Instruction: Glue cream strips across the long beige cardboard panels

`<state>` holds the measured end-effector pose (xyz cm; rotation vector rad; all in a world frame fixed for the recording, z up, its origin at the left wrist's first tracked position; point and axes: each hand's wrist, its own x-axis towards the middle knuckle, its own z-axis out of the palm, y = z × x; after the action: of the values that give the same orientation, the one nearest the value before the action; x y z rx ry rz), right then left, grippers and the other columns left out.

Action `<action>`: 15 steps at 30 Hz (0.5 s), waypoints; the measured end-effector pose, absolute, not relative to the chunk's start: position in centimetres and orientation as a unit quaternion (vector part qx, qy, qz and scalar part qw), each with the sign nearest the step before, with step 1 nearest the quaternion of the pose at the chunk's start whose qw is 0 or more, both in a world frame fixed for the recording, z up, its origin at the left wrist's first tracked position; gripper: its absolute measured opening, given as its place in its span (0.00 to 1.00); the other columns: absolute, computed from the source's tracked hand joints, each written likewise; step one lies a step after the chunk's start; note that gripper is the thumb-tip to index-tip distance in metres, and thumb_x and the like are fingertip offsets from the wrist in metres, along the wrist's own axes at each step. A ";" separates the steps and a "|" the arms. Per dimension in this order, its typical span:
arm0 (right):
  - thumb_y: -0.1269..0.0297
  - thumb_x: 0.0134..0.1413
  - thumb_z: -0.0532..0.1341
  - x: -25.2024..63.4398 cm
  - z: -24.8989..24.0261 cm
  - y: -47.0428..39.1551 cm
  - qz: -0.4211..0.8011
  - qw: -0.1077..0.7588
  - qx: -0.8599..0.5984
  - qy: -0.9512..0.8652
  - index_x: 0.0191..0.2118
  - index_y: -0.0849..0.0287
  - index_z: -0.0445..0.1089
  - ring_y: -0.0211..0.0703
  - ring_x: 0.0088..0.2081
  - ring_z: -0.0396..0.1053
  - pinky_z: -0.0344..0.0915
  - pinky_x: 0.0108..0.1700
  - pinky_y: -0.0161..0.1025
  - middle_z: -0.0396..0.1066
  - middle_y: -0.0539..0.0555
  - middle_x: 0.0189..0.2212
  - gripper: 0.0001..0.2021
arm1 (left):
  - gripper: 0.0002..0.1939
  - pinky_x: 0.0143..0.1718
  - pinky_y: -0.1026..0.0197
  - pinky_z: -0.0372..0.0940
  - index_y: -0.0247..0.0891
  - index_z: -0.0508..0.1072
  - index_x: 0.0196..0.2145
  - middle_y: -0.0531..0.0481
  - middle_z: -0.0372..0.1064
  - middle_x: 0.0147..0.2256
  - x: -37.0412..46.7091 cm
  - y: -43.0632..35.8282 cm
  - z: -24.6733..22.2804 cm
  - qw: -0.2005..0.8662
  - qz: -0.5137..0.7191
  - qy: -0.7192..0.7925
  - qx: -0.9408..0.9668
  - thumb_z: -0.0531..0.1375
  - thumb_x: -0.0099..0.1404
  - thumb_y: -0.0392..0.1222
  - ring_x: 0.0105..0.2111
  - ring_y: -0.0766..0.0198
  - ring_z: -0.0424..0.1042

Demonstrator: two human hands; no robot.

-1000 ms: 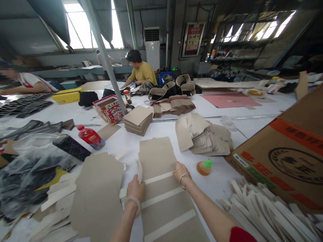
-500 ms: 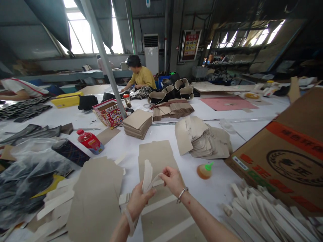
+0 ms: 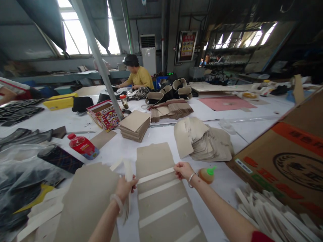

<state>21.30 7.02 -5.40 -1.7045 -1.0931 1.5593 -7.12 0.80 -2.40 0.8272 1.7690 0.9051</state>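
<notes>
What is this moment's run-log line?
left hand: holds strip bunch; right hand: at right end of far strip; board: under it

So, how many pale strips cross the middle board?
4: top strip between left hand and right hand; second strip just below; third strip lower; fourth strip near the picture's bottom. More may lie out of view.

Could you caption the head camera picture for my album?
Left hand, clutching loose strips, and right hand touch a pale strip across a cardboard panel.
</notes>
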 end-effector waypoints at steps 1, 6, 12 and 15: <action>0.69 0.43 0.58 21.3 -5.6 7.4 0.578 0.284 -0.646 -0.409 0.23 0.59 0.58 0.31 0.12 0.61 0.55 0.12 0.27 0.64 0.44 0.13 0.06 | 0.16 0.16 0.67 0.56 0.35 0.65 0.27 0.58 0.61 0.14 -7.2 1.4 -2.9 0.466 0.363 0.729 0.347 0.64 0.42 0.44 0.16 0.69 0.62; 0.69 0.45 0.58 21.5 -6.3 8.6 0.546 0.263 -0.677 -0.418 0.21 0.58 0.57 0.30 0.09 0.57 0.48 0.09 0.27 0.61 0.43 0.10 0.09 | 0.09 0.15 0.67 0.57 0.35 0.64 0.25 0.57 0.62 0.13 -7.5 3.3 -4.5 0.424 0.307 0.761 0.383 0.61 0.48 0.41 0.13 0.69 0.61; 0.68 0.46 0.58 21.5 -7.0 9.0 0.525 0.248 -0.686 -0.438 0.20 0.59 0.58 0.29 0.09 0.56 0.46 0.09 0.27 0.62 0.43 0.11 0.09 | 0.07 0.17 0.68 0.60 0.35 0.65 0.29 0.55 0.65 0.16 -7.4 3.8 -5.1 0.399 0.277 0.784 0.387 0.59 0.50 0.36 0.16 0.68 0.65; 0.68 0.46 0.58 21.4 -7.3 9.0 0.520 0.241 -0.688 -0.445 0.20 0.59 0.58 0.29 0.08 0.56 0.46 0.09 0.28 0.62 0.43 0.11 0.09 | 0.08 0.17 0.68 0.61 0.34 0.66 0.30 0.54 0.65 0.16 -7.4 3.8 -5.4 0.390 0.269 0.792 0.384 0.59 0.50 0.36 0.16 0.68 0.66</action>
<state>21.40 9.04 -7.34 -1.8824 -1.2176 1.4222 -7.39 3.76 -5.37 0.9765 2.0130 0.6829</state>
